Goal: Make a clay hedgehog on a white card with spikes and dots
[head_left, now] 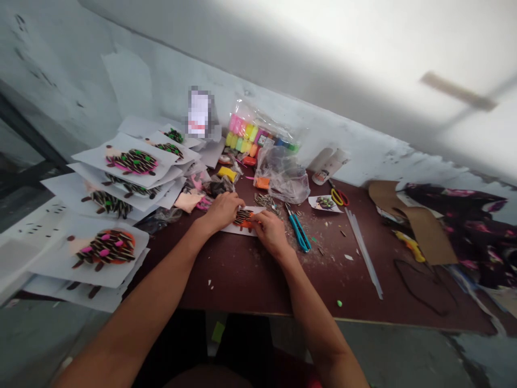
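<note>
Closely, curled left hand (pixel 223 210) and right hand (pixel 271 230) flank the card (pixel 234 229).

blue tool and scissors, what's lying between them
In the head view, a small white card bearing a dark, green-spotted figure lies between the blue tool and the scissors.

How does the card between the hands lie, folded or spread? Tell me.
Spread: the white card lies flat, its orange patch and striped pieces facing up between the left hand and right hand; no fold shows.
</note>
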The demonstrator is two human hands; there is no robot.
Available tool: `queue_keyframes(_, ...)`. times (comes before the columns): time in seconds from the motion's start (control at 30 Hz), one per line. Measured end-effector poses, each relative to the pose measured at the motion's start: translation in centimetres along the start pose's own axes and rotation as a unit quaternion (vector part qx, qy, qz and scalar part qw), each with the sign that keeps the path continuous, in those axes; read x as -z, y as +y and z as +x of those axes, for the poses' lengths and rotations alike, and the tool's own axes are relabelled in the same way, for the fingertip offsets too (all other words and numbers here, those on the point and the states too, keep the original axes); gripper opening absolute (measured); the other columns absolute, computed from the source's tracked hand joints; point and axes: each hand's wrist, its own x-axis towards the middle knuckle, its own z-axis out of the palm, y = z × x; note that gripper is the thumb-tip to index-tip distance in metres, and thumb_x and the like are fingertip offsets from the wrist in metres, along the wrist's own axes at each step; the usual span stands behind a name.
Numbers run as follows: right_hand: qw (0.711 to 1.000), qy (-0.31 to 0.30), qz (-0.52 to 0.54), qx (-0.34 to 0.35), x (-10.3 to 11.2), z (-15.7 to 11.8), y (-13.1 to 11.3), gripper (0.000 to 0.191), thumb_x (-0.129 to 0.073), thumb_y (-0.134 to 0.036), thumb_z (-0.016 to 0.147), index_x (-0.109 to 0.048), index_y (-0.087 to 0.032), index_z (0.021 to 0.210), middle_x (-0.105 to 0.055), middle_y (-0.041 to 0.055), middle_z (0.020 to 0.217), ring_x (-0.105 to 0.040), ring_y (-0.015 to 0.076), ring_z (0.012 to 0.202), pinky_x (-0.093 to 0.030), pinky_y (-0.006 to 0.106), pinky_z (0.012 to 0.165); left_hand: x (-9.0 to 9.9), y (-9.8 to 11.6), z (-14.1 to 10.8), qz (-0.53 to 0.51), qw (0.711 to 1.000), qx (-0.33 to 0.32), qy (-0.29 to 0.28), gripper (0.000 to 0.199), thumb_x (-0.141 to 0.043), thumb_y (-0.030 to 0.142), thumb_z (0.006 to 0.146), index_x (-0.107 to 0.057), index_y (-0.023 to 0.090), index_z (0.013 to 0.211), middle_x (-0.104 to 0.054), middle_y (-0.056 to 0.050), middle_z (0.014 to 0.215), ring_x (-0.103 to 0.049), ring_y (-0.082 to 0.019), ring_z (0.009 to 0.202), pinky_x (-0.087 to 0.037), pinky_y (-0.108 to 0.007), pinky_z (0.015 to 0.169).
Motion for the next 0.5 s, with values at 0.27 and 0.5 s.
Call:
queue_keyframes(0.27,1.000,0.008,0.001,0.001,-0.04,0.03,-0.33,0.018,-0.057,-0.018,0.095,-0.074,-0.023,0.095,-0.066,0.0043,0.090,-0.059,0.0171,0.084,-0.041,0.025,0.075,0.12,0.08,0.06,0.001,1.000,-0.003,-0.004,0.033,-0.050,0.010,0.088,-0.079,0.021,0.101,-0.071,-0.010,0.100,-0.063,-0.023,0.095,-0.048,-0.033,0.084)
queue_keyframes(0.5,1.000,-0.003,-0.028,0.002,0.00,0.08,-0.67,0.020,-0.054,-0.023,0.097,-0.074,-0.024,0.092,-0.064,0.0041,0.087,-0.057,0.0166,0.080,-0.036,0.025,0.069,0.08,0.05,0.03,-0.008,1.000,-0.001,-0.005,0.031,-0.051,0.011,0.088,-0.078,0.021,0.100,-0.070,-0.010,0.100,-0.063,-0.023,0.094,-0.049,-0.033,0.086)
